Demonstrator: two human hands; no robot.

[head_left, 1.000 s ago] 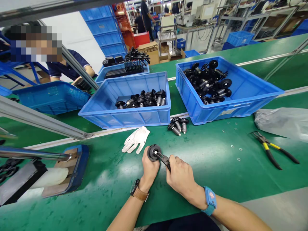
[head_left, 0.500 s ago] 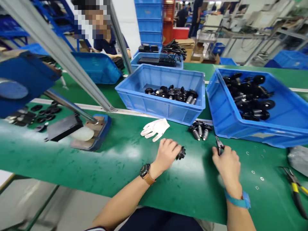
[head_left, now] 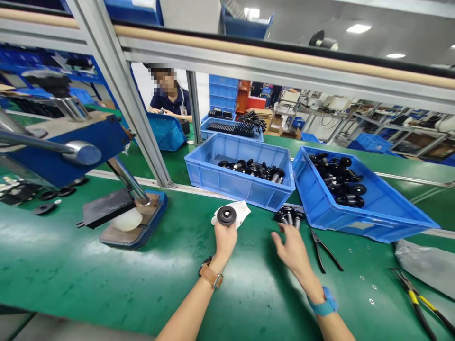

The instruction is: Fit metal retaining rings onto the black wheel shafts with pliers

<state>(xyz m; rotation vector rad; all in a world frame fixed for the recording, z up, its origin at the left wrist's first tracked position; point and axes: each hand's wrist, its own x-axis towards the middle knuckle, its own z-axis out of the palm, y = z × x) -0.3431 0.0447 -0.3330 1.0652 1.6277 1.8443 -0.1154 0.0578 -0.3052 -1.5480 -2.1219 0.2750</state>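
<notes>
My left hand (head_left: pixel 225 244) is closed around a black part with a round flanged disc (head_left: pixel 226 216) at its top, held over a white glove (head_left: pixel 243 211). The glove lies on the green table and is partly covered. With thumb and fingers apart, my right hand (head_left: pixel 293 248) is just in front of a small cluster of black wheel-like parts with grey shafts (head_left: pixel 289 215). Whether its fingertips touch them I cannot tell. Right of that hand, black-handled pliers (head_left: pixel 322 247) lie on the table with their handles spread.
Behind stand two blue bins (head_left: pixel 239 184) (head_left: pixel 362 222) holding black parts. A blue hand press (head_left: pixel 133 237) stands at left, beside a metal post (head_left: pixel 142 113). Yellow-handled pliers (head_left: pixel 414 296), small rings (head_left: pixel 371 301) and a grey bag (head_left: pixel 426 263) lie at right. A co-worker (head_left: pixel 172 102) sits opposite.
My right hand has let go of the pliers and moved left to the cluster. My left hand has turned the black part disc-up and shifted left. The camera view has tilted upward.
</notes>
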